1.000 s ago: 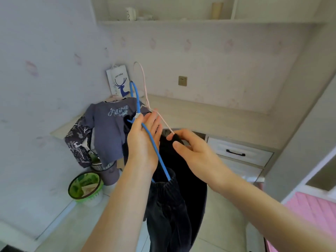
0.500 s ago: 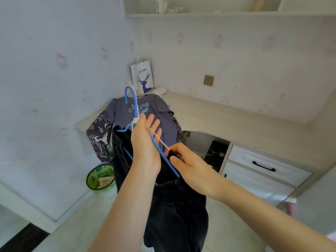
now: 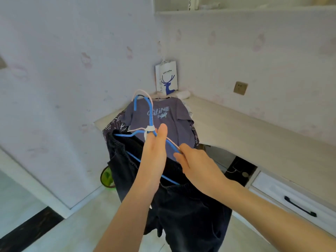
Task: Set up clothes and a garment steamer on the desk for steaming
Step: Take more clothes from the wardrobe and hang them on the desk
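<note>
Bench [image 3: 245, 128] at 2 o'clock now nearer; left hand [image 3: 154, 153] grip grasping blue hanger [image 3: 145, 113] with dark trousers [image 3: 181, 206], right hand [image 3: 196, 166] pinching its arm, placement imminent.

A white paper bag [image 3: 166, 79] standing in the desk corner against the wall, at about twelve o'clock from the hands, carries small dark lettering that looks like "rabbit coffee", too small to be sure of, above a blue deer silhouette. Just below it, toward six o'clock, a grey-purple short-sleeved T-shirt [image 3: 164, 120] bears pale blue brush lettering reading roughly "CALINE", with a smaller, unreadable word beneath.
</note>
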Demonstrator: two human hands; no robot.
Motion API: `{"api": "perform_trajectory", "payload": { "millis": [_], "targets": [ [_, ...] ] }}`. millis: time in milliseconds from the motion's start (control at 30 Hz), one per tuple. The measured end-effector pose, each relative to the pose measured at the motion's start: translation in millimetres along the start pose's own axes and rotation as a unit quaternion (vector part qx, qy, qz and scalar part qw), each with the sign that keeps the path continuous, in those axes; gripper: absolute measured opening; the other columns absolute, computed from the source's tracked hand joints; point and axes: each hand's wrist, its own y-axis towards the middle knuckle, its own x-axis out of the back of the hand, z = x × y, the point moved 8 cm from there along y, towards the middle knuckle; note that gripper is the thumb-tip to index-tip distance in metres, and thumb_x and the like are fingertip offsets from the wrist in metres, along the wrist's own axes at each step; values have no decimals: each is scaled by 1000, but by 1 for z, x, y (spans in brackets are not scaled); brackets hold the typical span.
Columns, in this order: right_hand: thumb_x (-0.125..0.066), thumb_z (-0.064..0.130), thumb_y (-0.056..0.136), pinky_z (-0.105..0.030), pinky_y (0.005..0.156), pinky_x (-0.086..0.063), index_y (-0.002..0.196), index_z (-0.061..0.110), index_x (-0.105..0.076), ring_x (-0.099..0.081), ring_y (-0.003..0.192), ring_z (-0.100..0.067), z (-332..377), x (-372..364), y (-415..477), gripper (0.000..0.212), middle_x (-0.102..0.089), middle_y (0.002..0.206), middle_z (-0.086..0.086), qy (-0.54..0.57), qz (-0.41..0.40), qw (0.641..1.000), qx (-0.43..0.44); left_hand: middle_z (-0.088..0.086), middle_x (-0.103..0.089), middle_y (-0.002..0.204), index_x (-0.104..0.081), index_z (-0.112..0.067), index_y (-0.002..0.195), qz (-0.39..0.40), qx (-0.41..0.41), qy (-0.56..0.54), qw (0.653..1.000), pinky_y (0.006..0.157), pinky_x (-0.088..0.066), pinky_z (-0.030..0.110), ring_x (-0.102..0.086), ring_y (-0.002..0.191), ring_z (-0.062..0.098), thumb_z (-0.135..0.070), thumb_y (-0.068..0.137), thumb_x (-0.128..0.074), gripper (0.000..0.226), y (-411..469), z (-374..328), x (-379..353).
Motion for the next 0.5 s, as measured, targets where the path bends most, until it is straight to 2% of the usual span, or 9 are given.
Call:
{"api": "perform_trajectory", "payload": {
  "millis": [67,133,200,233,333,400,467,500],
  "targets": [
    [-29,41,101,-33,49,-30,90,21,-37,-44,61,-21,-11,6,11,24,-46,70,1,-72,-31,997,20,-7,-49,137,-45,-15,137,1,-12,24,1000,99,-35,23,-45,128,7,-44,95,-47,51,5,-4,-5],
    [-25,46,98,-31,47,-33,93,20,-42,-45,58,-20,-16,16,22,31,-46,69,1,-124,-78,988,41,0,-43,147,-41,-9,141,4,-30,54,998,90,-39,11,-43,130,5,-37,95,-49,54,10,-9,-10],
    [-33,43,94,-30,42,-35,90,17,-51,-41,48,-17,-17,26,34,32,-47,61,1,-159,-139,974,85,-5,-38,149,-38,-10,144,8,-41,77,996,74,-39,-3,-46,119,-8,-27,95,-53,54,18,-10,-12],
    [-42,39,92,-30,39,-32,86,16,-55,-36,45,-15,-16,31,39,27,-46,56,2,-173,-168,965,107,-7,-37,149,-38,-12,144,11,-44,80,996,70,-38,-6,-46,115,-11,-23,94,-55,53,24,-9,-12],
    [-55,33,88,-28,40,-24,76,17,-56,-26,45,-15,-16,36,55,20,-43,50,4,-215,-203,945,140,-8,-41,148,-39,-13,143,7,-62,111,992,82,-38,-3,-42,129,-1,-14,93,-58,54,37,-11,-10],
    [-52,33,89,-28,40,-24,75,16,-57,-26,44,-15,-18,40,65,22,-44,50,4,-208,-222,941,149,-11,-48,142,-43,-15,139,3,-77,120,990,84,-39,1,-50,119,-7,-11,92,-57,49,44,-17,-9],
    [-47,34,92,-28,39,-28,77,16,-58,-31,41,-16,-21,46,73,26,-46,51,3,-183,-239,942,149,-16,-55,133,-53,-23,127,8,-90,128,988,85,-42,5,-55,105,-14,-11,92,-57,37,51,-23,-7],
    [-44,36,93,-28,38,-30,78,16,-57,-36,41,-16,-24,47,79,28,-47,52,3,-170,-237,946,145,-17,-59,127,-57,-28,121,10,-95,141,985,91,-42,10,-55,107,-12,-12,92,-58,33,56,-25,-4]
  ]
}}
